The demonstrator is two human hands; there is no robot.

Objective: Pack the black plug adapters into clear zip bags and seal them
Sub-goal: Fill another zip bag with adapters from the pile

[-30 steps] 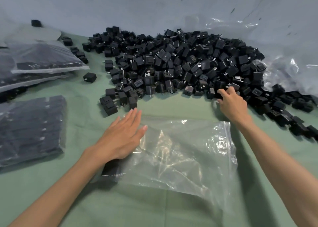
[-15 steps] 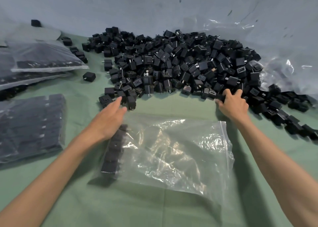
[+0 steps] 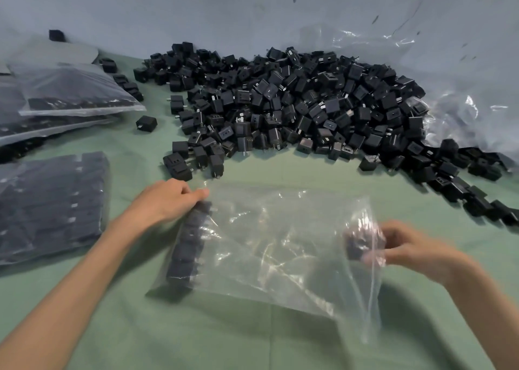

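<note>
left hand: fingers pinch zip bag | right hand: fingers clamp adapters (blurred)

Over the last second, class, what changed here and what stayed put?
The right hand left the pile, came back with adapters in its grip and is at the bag mouth. The left hand lifted off the bag and curled at its far corner. Pile, packed bags and bag stayed.
</note>
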